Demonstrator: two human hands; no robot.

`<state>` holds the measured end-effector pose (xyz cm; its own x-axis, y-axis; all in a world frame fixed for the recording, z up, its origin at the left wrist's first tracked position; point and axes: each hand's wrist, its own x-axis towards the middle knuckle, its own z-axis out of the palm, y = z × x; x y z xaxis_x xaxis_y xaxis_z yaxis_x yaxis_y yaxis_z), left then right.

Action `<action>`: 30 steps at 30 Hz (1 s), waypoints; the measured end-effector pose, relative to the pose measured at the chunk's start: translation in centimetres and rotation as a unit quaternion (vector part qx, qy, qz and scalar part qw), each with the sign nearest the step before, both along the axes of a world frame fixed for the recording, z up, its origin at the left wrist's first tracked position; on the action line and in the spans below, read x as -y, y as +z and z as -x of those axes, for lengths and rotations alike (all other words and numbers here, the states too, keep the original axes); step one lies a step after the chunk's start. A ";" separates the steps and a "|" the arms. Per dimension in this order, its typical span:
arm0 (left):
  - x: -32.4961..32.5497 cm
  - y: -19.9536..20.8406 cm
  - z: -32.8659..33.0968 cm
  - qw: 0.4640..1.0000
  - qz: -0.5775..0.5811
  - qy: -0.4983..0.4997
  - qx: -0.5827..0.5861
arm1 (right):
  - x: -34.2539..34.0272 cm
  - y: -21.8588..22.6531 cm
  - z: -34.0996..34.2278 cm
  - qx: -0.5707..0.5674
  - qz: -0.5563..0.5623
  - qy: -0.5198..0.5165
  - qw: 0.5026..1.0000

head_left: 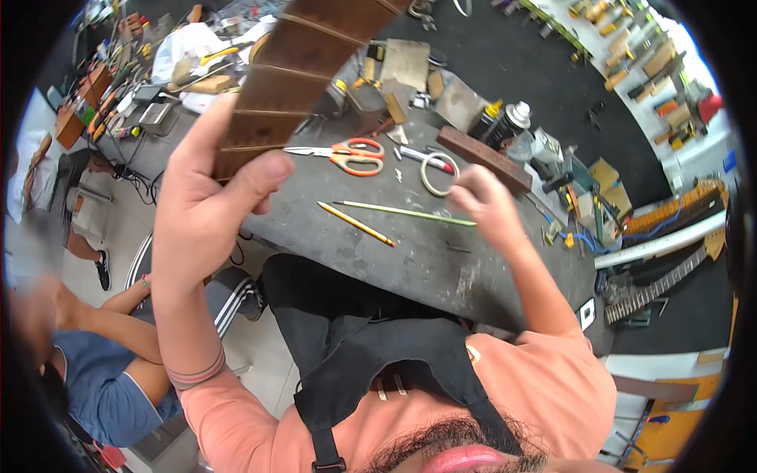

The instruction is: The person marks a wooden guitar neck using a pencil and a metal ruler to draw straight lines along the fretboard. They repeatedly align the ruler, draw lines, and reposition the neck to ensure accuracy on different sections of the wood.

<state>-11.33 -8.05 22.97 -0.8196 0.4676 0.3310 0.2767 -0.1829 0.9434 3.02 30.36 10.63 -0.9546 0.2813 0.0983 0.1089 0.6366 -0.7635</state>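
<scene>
Fretted neck (pixel 292 59): nearest item, held up over the table (pixel 426 264) at about 11 o'clock; brown, apparently wood; near end in the left hand, other end out past the top rim.
Left hand (pixel 197 201): between 9 and 10 o'clock; fingers gripping the neck's near end, thumb across the face, the rest wrapped behind.
Right hand (pixel 487 209): between 2 and 3 o'clock, off the neck; fingers curled (whether around anything, cannot tell).
Weight: judged moderate; length should make it tip when held by one end alone.
Stiffness: judged rigid lengthwise, no give expected under the thumb.
Surface: looks smooth, so perhaps a little slippery between the frets (pixel 293 71).
Fragility: wood likely sturdy; edges and frets more liable to dents.
Best hold: both long edges, one hand at the near end, a second farther toward 12 o'clock for balance.
Beneath, near 12 o'clock: orange-handled scissors (pixel 341 151).
Toward centre: yellow pencil (pixel 356 223); green pencil (pixel 405 213).
At 1 to 2 o'clock: pale ring (pixel 423 175), just beside the right hand.
</scene>
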 end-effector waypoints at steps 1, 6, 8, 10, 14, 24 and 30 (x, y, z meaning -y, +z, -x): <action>-1.0 -0.2 -0.3 0.999 0.029 -0.028 -0.011 | -1.6 0.1 -3.9 0.008 0.160 -0.078 0.984; -5.7 -2.8 -4.1 0.970 0.137 -0.133 -0.153 | -3.1 -3.1 -17.9 -0.054 0.255 -0.221 0.940; -7.4 -4.1 -5.9 0.942 0.203 -0.160 -0.214 | -1.9 -4.8 -20.9 -0.026 0.343 -0.235 0.909; -8.9 -6.0 -7.2 0.917 0.204 -0.186 -0.289 | 1.6 -6.0 -21.9 -0.068 0.027 -0.206 0.976; -9.9 -8.3 -9.6 0.844 0.288 -0.188 -0.411 | 7.4 -4.4 -22.2 -0.034 -0.129 0.053 0.990; -8.5 -15.9 -10.3 0.707 0.372 -0.156 -0.582 | 5.8 5.0 -19.0 -0.212 -0.309 0.079 0.924; -9.2 -18.0 -10.7 0.690 0.346 -0.098 -0.629 | 1.1 -2.2 -12.1 0.032 -0.302 0.203 0.931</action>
<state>-0.61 1.12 4.96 0.0132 0.9308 0.3652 0.9893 0.0409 -0.1401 15.12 29.25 8.43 -0.9793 -0.1928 0.0614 -0.2021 0.9459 -0.2539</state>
